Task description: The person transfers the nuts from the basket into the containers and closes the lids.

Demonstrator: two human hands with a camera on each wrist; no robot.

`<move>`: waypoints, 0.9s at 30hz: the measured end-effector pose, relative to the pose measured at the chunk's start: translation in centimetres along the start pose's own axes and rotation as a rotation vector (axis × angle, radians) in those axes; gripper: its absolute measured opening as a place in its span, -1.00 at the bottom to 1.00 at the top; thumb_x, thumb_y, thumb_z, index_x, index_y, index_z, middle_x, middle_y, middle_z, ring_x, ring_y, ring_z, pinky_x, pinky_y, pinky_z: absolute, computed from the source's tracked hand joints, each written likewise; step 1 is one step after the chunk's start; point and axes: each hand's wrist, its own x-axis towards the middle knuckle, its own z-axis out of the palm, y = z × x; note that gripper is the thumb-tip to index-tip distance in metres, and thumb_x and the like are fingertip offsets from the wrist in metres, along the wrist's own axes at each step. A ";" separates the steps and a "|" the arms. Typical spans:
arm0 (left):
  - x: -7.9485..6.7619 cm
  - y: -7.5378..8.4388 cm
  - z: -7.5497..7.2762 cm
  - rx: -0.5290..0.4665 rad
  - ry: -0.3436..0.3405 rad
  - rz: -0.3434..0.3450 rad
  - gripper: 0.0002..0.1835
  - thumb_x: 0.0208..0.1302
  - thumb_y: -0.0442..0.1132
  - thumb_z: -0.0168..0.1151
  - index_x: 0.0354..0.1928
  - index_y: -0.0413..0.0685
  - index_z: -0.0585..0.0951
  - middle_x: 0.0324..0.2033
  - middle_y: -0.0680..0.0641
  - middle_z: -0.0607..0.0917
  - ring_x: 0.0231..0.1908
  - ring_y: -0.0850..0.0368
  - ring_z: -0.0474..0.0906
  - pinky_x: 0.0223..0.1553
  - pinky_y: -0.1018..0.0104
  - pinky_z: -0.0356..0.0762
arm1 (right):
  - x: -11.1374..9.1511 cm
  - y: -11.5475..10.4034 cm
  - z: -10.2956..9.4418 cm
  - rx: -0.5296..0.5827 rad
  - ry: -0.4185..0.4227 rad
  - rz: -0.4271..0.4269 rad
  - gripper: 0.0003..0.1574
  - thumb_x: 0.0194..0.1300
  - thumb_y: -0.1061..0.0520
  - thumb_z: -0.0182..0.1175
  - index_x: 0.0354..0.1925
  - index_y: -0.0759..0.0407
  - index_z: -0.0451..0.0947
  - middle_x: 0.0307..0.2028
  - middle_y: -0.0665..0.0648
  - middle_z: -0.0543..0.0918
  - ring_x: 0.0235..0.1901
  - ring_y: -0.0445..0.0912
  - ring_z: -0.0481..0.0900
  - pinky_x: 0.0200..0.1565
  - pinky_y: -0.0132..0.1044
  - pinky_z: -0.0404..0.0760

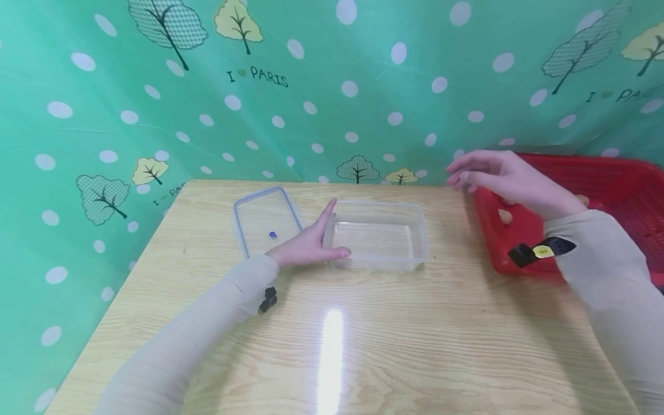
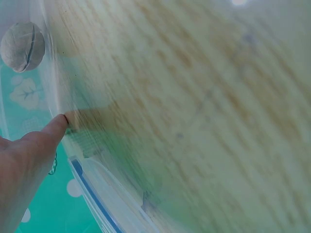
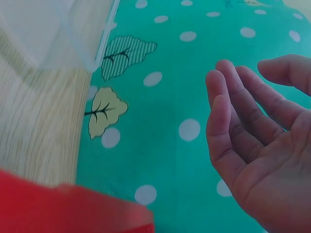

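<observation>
A clear rectangular plastic container (image 1: 376, 262) stands on the table near its back edge, with nothing seen inside it. At its left end is my left hand (image 1: 310, 242), thumb at the front side and forefinger at the back, both spread and nearly straight. The left wrist view shows a fingertip (image 2: 60, 124) against the clear wall. My right hand (image 1: 493, 170) hangs in the air beside the red basket's left rim, its fingers loosely bent. In the right wrist view the right hand (image 3: 262, 141) shows a bare palm. Small tan lumps (image 1: 505, 217) sit in the red basket (image 1: 490, 230).
A clear lid with a blue seal (image 1: 267, 222) lies left of the container, a small blue spot on it. Behind the wooden table (image 1: 404, 334) hangs a green dotted curtain (image 1: 332, 104). The left wrist view has an unclear round grey shape (image 2: 23, 47) at upper left.
</observation>
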 end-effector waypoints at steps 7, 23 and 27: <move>-0.1 -0.1 0.0 0.002 0.004 0.005 0.27 0.15 0.07 0.40 0.45 0.45 -0.50 0.49 -0.23 -0.16 0.42 -0.18 -0.10 0.33 -0.12 0.00 | 0.1 0.8 -0.9 -0.030 0.014 0.072 -0.56 0.44 -0.05 0.09 0.20 0.04 0.45 0.00 0.03 0.62 -0.09 -0.01 0.51 -0.43 -0.24 0.56; 0.0 -0.2 0.0 0.010 0.001 -0.005 0.25 0.15 0.10 0.39 0.45 0.49 -0.50 0.49 -0.21 -0.14 0.42 -0.16 -0.07 0.33 -0.09 0.03 | -0.3 3.6 -2.9 -0.062 0.045 0.094 -0.48 0.38 -0.02 0.17 0.24 0.10 0.41 0.03 0.08 0.56 -0.07 -0.03 0.54 -0.16 -0.42 0.57; 0.0 -0.1 0.0 0.013 0.004 -0.008 0.25 0.16 0.08 0.39 0.45 0.49 -0.50 0.49 -0.21 -0.12 0.42 -0.16 -0.06 0.33 -0.10 0.03 | -0.4 4.5 -3.3 -0.041 0.051 0.090 -0.47 0.39 0.00 0.16 0.25 0.14 0.41 0.02 0.08 0.57 -0.05 -0.08 0.55 -0.14 -0.48 0.54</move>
